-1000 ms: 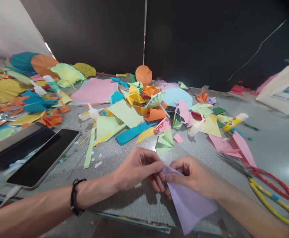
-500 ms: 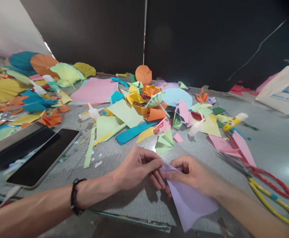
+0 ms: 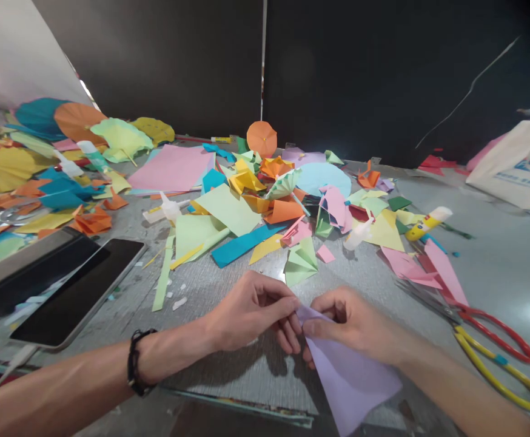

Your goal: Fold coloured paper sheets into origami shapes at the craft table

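Observation:
A sheet of light purple paper [image 3: 353, 373] hangs between my hands over the table's front edge, its lower corner reaching the bottom of the view. My left hand [image 3: 258, 312] pinches its narrow upper tip between thumb and forefinger, the other fingers curled beneath. Close beside it, my right hand [image 3: 353, 325] grips the same paper with the thumb pressed on top; its fingers are partly hidden behind the sheet. To the right lie scissors [image 3: 487, 340] with one red and one yellow handle. A folded light green paper piece [image 3: 301, 262] rests just beyond my hands.
Coloured paper scraps and folded pieces are heaped across the grey table [image 3: 228, 376]. A phone [image 3: 78, 291] with a cable lies at left. A yellow glue stick [image 3: 429, 223], a white glue bottle [image 3: 358, 233] and a white bag [image 3: 513, 164] are at right.
The purple paper's lower corner has dropped slightly toward the bottom of the view. Both hands keep their hold in nearly the same place. The view has shifted very slightly.

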Demonstrator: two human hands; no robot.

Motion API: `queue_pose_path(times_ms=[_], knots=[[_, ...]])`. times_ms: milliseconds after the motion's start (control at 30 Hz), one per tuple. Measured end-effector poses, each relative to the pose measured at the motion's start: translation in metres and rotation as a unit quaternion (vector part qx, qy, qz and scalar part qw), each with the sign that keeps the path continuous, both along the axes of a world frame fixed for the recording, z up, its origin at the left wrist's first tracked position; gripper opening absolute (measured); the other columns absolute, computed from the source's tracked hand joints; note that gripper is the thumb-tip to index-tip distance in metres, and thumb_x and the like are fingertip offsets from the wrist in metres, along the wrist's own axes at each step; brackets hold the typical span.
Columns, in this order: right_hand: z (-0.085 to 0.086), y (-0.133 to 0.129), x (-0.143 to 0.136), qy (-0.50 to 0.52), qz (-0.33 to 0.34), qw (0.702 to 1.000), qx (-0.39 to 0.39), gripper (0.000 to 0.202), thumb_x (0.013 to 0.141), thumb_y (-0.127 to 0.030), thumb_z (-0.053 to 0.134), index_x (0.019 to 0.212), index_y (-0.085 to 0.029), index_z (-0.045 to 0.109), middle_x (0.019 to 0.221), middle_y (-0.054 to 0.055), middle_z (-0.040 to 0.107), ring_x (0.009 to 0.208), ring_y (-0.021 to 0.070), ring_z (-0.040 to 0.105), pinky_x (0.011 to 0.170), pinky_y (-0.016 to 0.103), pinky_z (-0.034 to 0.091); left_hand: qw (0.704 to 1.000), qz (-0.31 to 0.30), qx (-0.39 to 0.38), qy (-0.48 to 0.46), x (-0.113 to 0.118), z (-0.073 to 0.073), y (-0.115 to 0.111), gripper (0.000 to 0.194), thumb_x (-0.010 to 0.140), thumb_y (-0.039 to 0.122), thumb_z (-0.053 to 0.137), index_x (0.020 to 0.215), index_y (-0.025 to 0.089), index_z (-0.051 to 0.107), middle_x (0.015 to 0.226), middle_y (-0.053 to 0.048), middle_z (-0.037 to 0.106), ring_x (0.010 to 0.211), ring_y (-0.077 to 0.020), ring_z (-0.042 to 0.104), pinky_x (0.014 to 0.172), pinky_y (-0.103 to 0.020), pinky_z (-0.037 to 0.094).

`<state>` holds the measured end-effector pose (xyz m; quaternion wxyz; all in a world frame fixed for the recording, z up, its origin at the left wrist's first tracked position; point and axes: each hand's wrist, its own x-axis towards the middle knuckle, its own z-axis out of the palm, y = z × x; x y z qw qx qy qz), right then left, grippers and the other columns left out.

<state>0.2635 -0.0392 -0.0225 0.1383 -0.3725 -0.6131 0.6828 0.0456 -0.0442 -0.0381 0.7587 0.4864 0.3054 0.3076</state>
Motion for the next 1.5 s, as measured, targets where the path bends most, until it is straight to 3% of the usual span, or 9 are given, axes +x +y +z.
queue_pose_path(times_ms=[133,267,533,800,1033,1233,1500], knots=[[0.0014,-0.0002,0.0017,-0.043,0.004,0.998,0.034,0.051,0.087,-0.065,0.074,0.072,-0.017,0.068,0.066,0.0,0.064,0.058,0.012,0.051,0.054,0.026,0.035,1.0,-0.014,-0.004,-0.01,0.0004,-0.0028,0.0005,0.041,0.09,0.047,0.078,0.079,0.007,0.073,0.074,-0.013,0.078,0.06,-0.0163,0.076,0.058,-0.021,0.064],[0.0004,-0.0001,0.0019,-0.054,-0.009,0.994,0.099,0.052,0.091,-0.064,0.069,0.072,-0.016,0.066,0.064,-0.003,0.053,0.061,0.0113,0.044,0.056,0.026,0.031,1.0,-0.016,-0.004,-0.012,0.0008,-0.0034,0.0008,0.041,0.091,0.046,0.077,0.08,0.007,0.074,0.073,-0.012,0.078,0.062,-0.0173,0.077,0.059,-0.022,0.065],[-0.0043,-0.0029,0.004,-0.096,-0.043,0.985,0.139,0.054,0.093,-0.063,0.066,0.064,-0.017,0.058,0.062,-0.005,0.039,0.06,0.0105,0.034,0.054,0.027,0.025,0.999,-0.014,0.003,-0.028,0.0019,-0.0039,0.0,0.039,0.094,0.042,0.074,0.08,0.006,0.074,0.074,-0.015,0.079,0.065,-0.0191,0.079,0.061,-0.023,0.065],[-0.003,-0.0013,0.0026,-0.1,-0.061,0.984,0.134,0.054,0.089,-0.065,0.069,0.064,-0.018,0.062,0.059,-0.003,0.048,0.058,0.0114,0.039,0.054,0.028,0.027,0.999,-0.012,-0.011,-0.046,0.0025,-0.0045,0.001,0.037,0.094,0.042,0.075,0.082,0.007,0.073,0.075,-0.014,0.079,0.066,-0.0199,0.079,0.059,-0.024,0.065],[0.0005,-0.0041,-0.0004,-0.027,-0.048,0.997,0.051,0.044,0.089,-0.06,0.074,0.073,-0.019,0.072,0.071,0.004,0.075,0.064,0.0178,0.068,0.057,0.027,0.047,0.999,-0.019,-0.035,-0.029,0.0012,-0.0053,0.0024,0.036,0.086,0.042,0.083,0.082,0.008,0.071,0.072,-0.011,0.078,0.06,-0.018,0.077,0.054,-0.022,0.063],[0.0013,-0.0055,-0.0023,0.005,-0.047,0.999,0.016,0.039,0.087,-0.055,0.078,0.074,-0.018,0.072,0.071,0.004,0.076,0.064,0.0167,0.069,0.059,0.026,0.05,0.999,-0.019,-0.032,-0.037,0.0017,-0.0069,0.0011,0.039,0.086,0.044,0.083,0.08,0.009,0.069,0.071,-0.01,0.078,0.06,-0.0183,0.077,0.052,-0.021,0.062],[-0.004,0.0001,0.0047,-0.025,-0.045,0.998,-0.021,0.037,0.078,-0.05,0.087,0.081,-0.016,0.072,0.073,0.003,0.075,0.057,0.0119,0.06,0.053,0.023,0.042,0.999,0.004,-0.025,-0.023,0.0028,-0.0043,0.0012,0.036,0.085,0.041,0.083,0.078,0.008,0.072,0.073,-0.012,0.078,0.062,-0.019,0.078,0.057,-0.023,0.063]])
